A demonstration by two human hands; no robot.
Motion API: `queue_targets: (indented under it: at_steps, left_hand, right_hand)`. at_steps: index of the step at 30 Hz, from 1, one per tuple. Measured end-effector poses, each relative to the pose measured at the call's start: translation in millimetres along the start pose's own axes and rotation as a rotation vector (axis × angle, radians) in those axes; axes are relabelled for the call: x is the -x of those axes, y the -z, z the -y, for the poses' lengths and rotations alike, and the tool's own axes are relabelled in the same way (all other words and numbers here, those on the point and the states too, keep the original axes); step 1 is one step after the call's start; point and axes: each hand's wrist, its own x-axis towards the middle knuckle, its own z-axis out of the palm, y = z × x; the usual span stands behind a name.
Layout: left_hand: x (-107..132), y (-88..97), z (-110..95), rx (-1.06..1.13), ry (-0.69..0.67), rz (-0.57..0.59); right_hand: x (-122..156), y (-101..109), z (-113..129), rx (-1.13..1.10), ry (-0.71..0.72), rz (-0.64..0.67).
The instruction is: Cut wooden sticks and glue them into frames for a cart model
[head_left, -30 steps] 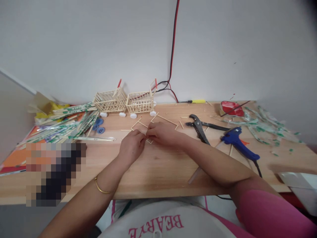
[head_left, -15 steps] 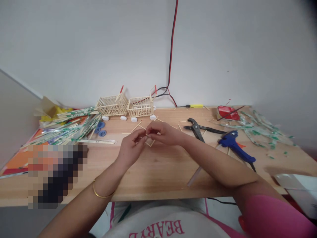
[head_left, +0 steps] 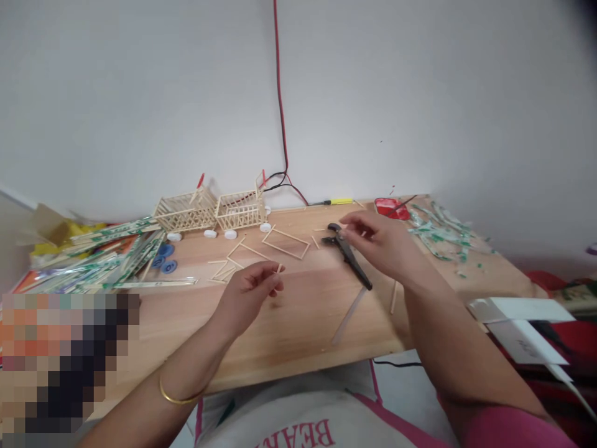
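My left hand (head_left: 252, 291) is closed over the table, with a short wooden stick (head_left: 280, 268) pinched between thumb and fingertips. At the black pliers (head_left: 352, 261), my right hand (head_left: 380, 242) hovers with bent fingers, thumb and forefinger slightly apart. It covers part of the pliers, and I cannot tell whether it touches them. Between the hands and the wall lie a rectangular stick frame (head_left: 286, 243), a second joined stick piece (head_left: 242, 253) and several loose sticks (head_left: 222, 271). The blue glue gun is hidden behind my right arm.
Two small stick-built carts (head_left: 240, 210) with white wheels stand by the wall. Wrapped chopsticks (head_left: 125, 252) and blue discs (head_left: 168, 266) lie left. A clear glue stick (head_left: 347, 318) is near the front edge. Torn wrappers (head_left: 438, 230) and a yellow-handled tool (head_left: 340, 201) lie farther back.
My hands have parted: the right moved right to the pliers, while the left stayed near the middle with a stick. The view has turned right. The stick frame now shows fully.
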Motion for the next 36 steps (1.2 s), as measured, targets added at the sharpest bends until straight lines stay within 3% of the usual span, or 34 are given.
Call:
queue_targets:
  at_steps: [4, 7, 11, 13, 16, 20, 22, 24, 28, 32, 36]
  left_hand:
    - [-7.4, -11.1, 3.6, 0.006, -0.024, -0.016]
    - [-12.9, -15.4, 5.5, 0.027, -0.044, -0.055]
    - [-16.4, -14.5, 9.6, 0.063, -0.048, -0.088]
    - [-16.6, -12.7, 11.9, 0.072, -0.036, -0.094]
    - [-17.3, -11.8, 13.6, 0.086, -0.03, -0.091]
    - [-25.3, -16.3, 8.4, 0.117, -0.078, -0.109]
    - [-31.5, -20.4, 1.9, 0.157, -0.12, -0.146]
    - [-36.0, -24.8, -6.1, 0.223, -0.171, -0.158]
    - [-32.2, -31.4, -20.4, 0.307, -0.205, -0.043]
    - [-19.7, -34.9, -22.6, 0.437, -0.148, 0.0]
    - [-15.4, -36.3, -12.1, 0.544, -0.1, -0.061]
  right_hand:
    - [14.0, -7.9, -35.6, 0.413, -0.31, 0.279]
    - [23.6, -25.8, -39.8, 0.483, -0.301, 0.446]
    - [27.2, -36.4, -35.7, 0.497, -0.287, 0.443]
    - [25.9, -32.8, -34.7, 0.488, -0.322, 0.43]
    - [24.3, -17.3, -30.0, 0.451, -0.347, 0.3]
    - [28.0, 13.3, -10.3, 0.157, -0.216, 0.135]
    - [31.0, 23.8, 1.4, -0.059, -0.147, 0.175]
    - [33.0, 25.3, 11.1, -0.279, -0.111, 0.302]
    - [32.4, 1.9, 22.7, -0.692, -0.036, 0.507]
    - [31.3, -31.0, 28.9, -0.914, 0.03, 0.453]
    - [32.2, -50.5, 34.4, -1.042, 0.019, 0.53]
